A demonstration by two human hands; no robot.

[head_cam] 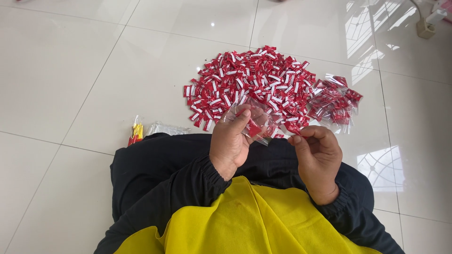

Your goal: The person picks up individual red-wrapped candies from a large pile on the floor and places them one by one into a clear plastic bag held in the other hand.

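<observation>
Clear plastic bag [256, 124] holding red sachets sits pinched in the left hand [231, 141] above the person's lap, while the right hand [319, 157] closes thumb and fingers on one small red sachet [297, 135] just beside it.

Behind the hands, a loose heap of glossy red-and-white sachets [249, 82] spreads over the shiny pale tiled floor [70, 70], with crinkled, already filled clear packets [335, 101] touching its right edge. A bundle of yellow-and-red strips [136, 132] and more clear film [167, 128] lie by the black-clad knee [141, 174]; yellow cloth [245, 221] covers the lap.
</observation>
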